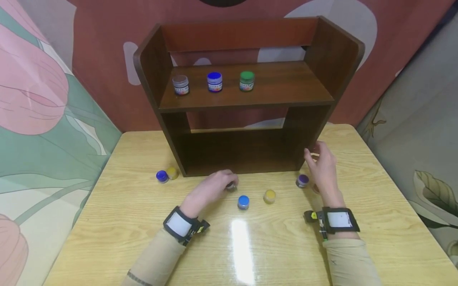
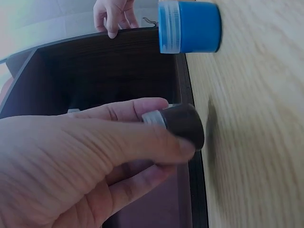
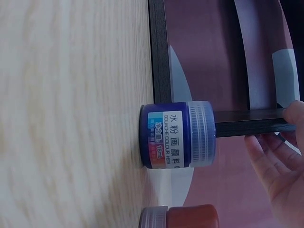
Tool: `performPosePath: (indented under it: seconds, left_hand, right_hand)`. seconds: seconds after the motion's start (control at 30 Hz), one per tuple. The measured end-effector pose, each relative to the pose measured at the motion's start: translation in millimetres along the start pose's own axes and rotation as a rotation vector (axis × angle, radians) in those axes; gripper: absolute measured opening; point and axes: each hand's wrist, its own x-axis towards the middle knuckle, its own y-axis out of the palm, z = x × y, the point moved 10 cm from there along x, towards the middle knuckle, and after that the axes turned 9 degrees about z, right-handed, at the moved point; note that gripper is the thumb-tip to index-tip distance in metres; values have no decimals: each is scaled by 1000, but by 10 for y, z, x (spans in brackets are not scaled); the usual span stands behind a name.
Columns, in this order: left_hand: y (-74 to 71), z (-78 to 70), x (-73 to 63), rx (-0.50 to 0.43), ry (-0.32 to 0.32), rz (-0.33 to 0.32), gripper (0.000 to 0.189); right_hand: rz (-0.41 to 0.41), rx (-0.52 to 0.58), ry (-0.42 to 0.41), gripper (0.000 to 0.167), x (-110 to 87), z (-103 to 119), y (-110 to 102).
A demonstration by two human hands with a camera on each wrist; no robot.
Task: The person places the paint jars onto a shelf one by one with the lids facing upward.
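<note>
My left hand [image 1: 211, 188] pinches a small dark paint jar [image 2: 185, 126] between thumb and fingers, low over the table in front of the brown wooden shelf [image 1: 247, 104]. In the left wrist view that jar is tilted, its ribbed clear lid towards my palm. My right hand [image 1: 323, 169] grips the front edge of the shelf's right side panel, thumb on one face and fingers on the other. Below it stands a purple paint jar [image 3: 166, 135]; an orange-brown jar [image 3: 192, 217] is beside that, mostly hidden by the hand in the head view.
A bright blue jar [image 1: 243, 202] and a yellow jar [image 1: 270, 196] stand on the table between my hands. Left of the shelf are a dark blue jar [image 1: 162, 176] and another yellow one [image 1: 172, 172]. Brown [image 1: 181, 85], blue [image 1: 214, 82] and green [image 1: 247, 81] jars line the upper board.
</note>
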Motion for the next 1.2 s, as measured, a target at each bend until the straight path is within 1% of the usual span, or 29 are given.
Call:
performPosePath:
  seconds: [0.17,0.3,0.43,0.63,0.7,0.77,0.9,0.97,1.07,1.2]
  left_hand:
    - [-5,-6,-12,18,28,-40,26]
    - [6,0,-5,23,39,-51,26]
    - [31,11,15,22,40,-43,30]
    - [49,15,24,25,43,-42,30]
    - [59,14,23,25,42,-33,29]
    - [72,17,18,19,34,-11,28]
    - [77,35,4,5,-16,36,31]
    - [43,41,-7,3,-54,36,36]
    - [-43,47,-32,12,-119,-9,46]
    - [-134,58,-75,28,-211,-100,41]
  right_hand:
    - [6,2,1,38,3,-9,5]
    - [8,4,0,38,2,-10,9]
    - [8,-1,3,38,3,-14,14]
    - [-3,-2,-10,37,8,-11,10]
    - [-3,-2,-8,37,6,-16,9]
    - [-2,-1,-5,37,5,-17,10]
    - [2,0,-3,37,5,-16,14]
    - [-1,-3,-4,36,7,-14,11]
    - [-9,-1,-8,36,9,-8,2]
    - [-14,1,-13,35,11,-4,-3]
